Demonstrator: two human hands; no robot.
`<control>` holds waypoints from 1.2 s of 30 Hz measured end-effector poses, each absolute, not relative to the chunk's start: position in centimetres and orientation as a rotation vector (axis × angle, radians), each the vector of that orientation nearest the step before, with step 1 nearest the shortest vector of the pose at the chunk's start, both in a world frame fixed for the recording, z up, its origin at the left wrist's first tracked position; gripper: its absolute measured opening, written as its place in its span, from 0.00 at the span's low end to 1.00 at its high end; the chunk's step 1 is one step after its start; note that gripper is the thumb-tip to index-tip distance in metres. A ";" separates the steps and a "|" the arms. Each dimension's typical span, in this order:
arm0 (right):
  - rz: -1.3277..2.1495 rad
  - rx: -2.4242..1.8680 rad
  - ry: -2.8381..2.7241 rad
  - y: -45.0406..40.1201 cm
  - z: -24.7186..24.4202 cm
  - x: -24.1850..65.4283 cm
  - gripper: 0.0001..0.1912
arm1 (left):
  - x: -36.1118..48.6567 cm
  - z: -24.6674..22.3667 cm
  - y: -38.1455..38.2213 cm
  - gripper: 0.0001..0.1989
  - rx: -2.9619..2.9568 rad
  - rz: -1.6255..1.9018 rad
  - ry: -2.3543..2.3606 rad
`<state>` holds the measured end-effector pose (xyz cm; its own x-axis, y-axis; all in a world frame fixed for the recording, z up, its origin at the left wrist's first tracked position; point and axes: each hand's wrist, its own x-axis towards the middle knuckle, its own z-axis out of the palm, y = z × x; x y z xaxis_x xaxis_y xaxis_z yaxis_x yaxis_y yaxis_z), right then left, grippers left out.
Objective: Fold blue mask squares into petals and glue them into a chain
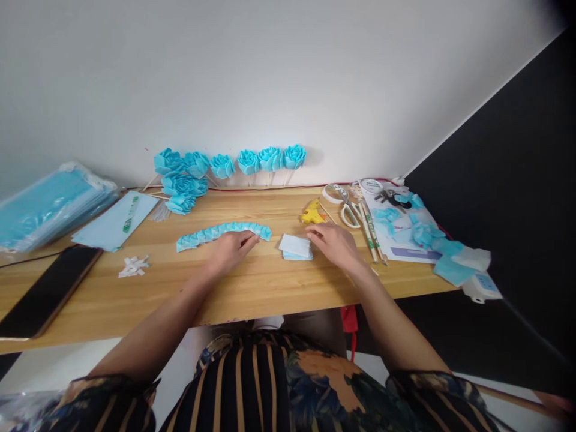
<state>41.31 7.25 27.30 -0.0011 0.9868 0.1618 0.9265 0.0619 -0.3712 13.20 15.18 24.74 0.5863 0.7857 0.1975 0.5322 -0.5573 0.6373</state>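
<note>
A curved, overlapping row of folded light-blue petals (pixel 202 236) lies on the table. Over the right part of this row is my left hand (pixel 231 251), its thumb and fingers pressed together; whatever is between them cannot be made out. Right of it sits a small stack of white and pale-blue cut squares (pixel 296 246). My right hand (pixel 333 243) is at the stack's upper right corner with fingers curled and tips close together. Whether the tips hold a square is too small to tell.
Blue flowers on sticks (pixel 270 159) lean along the wall. A yellow glue gun (pixel 313 212), scissors (pixel 350 215), a tape roll (pixel 333 192) and sticks (pixel 371 231) lie right. Left are a phone (pixel 49 294), blue sheets (pixel 110 225), white scraps (pixel 134 266) and a plastic-wrapped pack (pixel 54 201).
</note>
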 end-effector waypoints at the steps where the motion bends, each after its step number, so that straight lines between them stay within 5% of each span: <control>1: 0.193 -1.913 -2.020 7.6 27.0 41.1 0.11 | 13.2 24.7 15.2 0.20 2.298 0.644 1.041; 10: 0.548 -1.895 -1.916 9.4 26.3 39.8 0.03 | 13.1 25.1 15.2 0.21 2.325 0.593 1.080; 18: 0.364 -1.771 -2.056 8.9 26.8 40.7 0.11 | 13.1 24.8 15.1 0.20 2.341 0.605 1.044; 36: 0.140 -1.288 -2.155 7.7 26.4 40.5 0.06 | 18.4 25.9 14.5 0.12 2.484 0.730 0.582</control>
